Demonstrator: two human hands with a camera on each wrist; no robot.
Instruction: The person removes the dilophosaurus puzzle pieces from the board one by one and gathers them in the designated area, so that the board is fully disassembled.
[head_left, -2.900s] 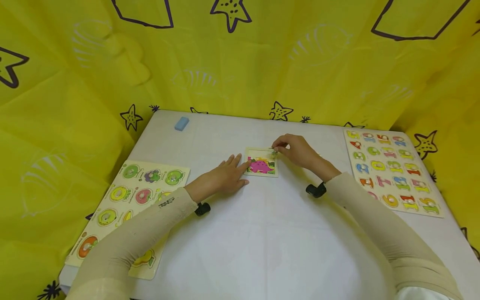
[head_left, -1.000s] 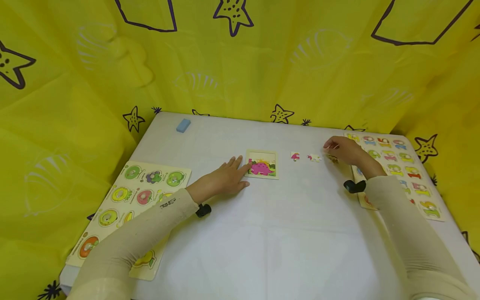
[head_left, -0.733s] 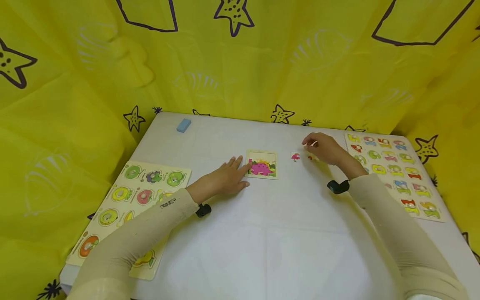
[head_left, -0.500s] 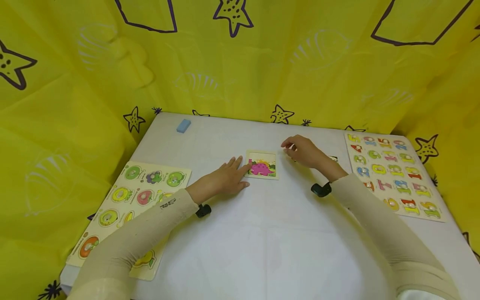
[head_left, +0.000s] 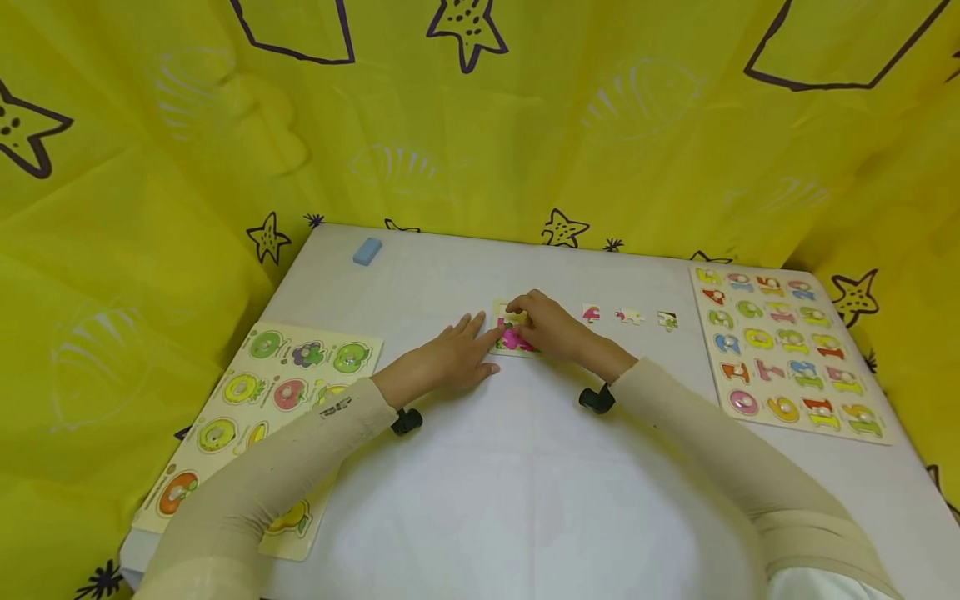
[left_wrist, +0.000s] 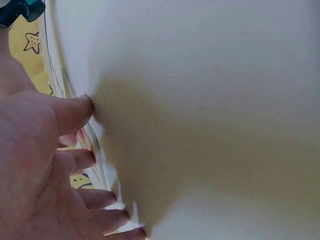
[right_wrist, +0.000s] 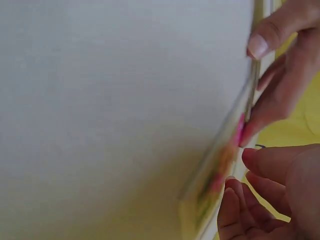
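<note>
A small wooden jigsaw board [head_left: 497,310] with a pink dinosaur picture lies mid-table. Flat on the table, my left hand [head_left: 453,352] has its fingers spread and its index finger touching the board's left edge. From the right my right hand [head_left: 555,327] reaches over the board and covers much of it. In the right wrist view, the thumb and fingers of my right hand [right_wrist: 280,192] are bent and apart at the board, with no piece visible between them. Three loose pieces lie right of the board: a pink one [head_left: 591,312], a pale one [head_left: 632,317] and a green-and-dark one [head_left: 667,320].
To the left, under the left forearm, is a fruit puzzle board [head_left: 225,387]. A number puzzle board [head_left: 787,392] lies at the right side. The blue block [head_left: 367,251] sits near the back left edge, and a yellow curtain [head_left: 480,150] hangs behind the white table [head_left: 480,517].
My right hand set a green-and-dark piece down at the end of the row of loose pieces, then came back left over the jigsaw board. The left hand stayed in place.
</note>
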